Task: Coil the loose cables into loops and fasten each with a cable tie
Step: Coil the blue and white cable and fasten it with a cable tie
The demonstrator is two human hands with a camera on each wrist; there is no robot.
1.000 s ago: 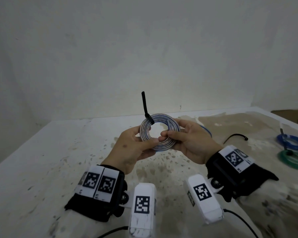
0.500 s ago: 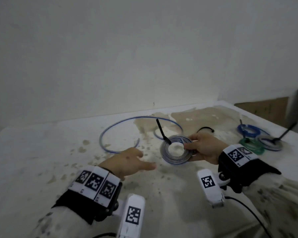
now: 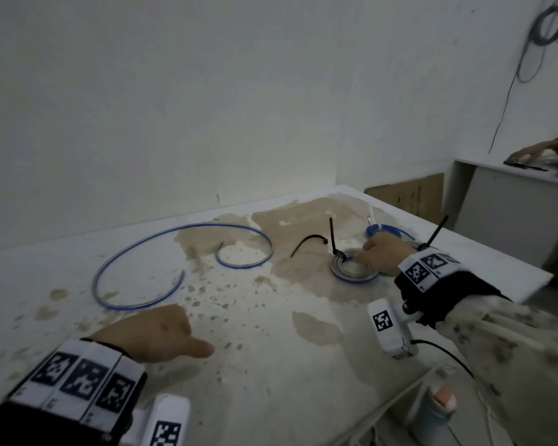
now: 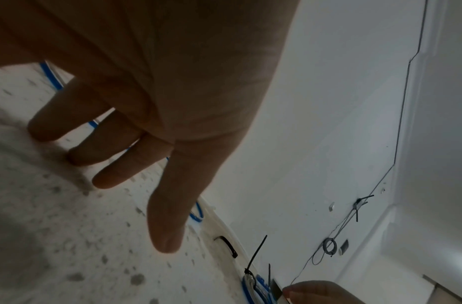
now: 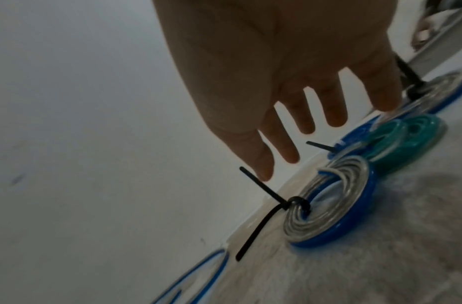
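A grey-and-blue coiled cable (image 3: 351, 271) (image 5: 328, 203) lies flat on the stained white table (image 3: 271, 365), bound by a black cable tie (image 3: 334, 239) whose tail stands up. My right hand (image 3: 364, 259) (image 5: 307, 127) hovers just above and right of the coil, fingers spread and holding nothing. My left hand (image 3: 161, 333) (image 4: 107, 179) is low over the table's near left, fingers straight and empty. A long loose blue cable (image 3: 181, 262) curls across the table's left half. A spare black cable tie (image 3: 308, 241) (image 4: 227, 245) lies left of the coil.
Tied coils sit behind my right hand: a blue one (image 3: 387, 231) (image 5: 354, 133), a green one (image 5: 406, 139) and a grey-blue one (image 5: 445, 90). The table's right edge (image 3: 496, 252) is close. Beyond it stand a cardboard box (image 3: 409, 194) and a shelf (image 3: 512, 188) with another person's hand.
My right hand carried the tied coil to the right, laid it on the table and let go. My left hand released the coil and dropped to the near left.
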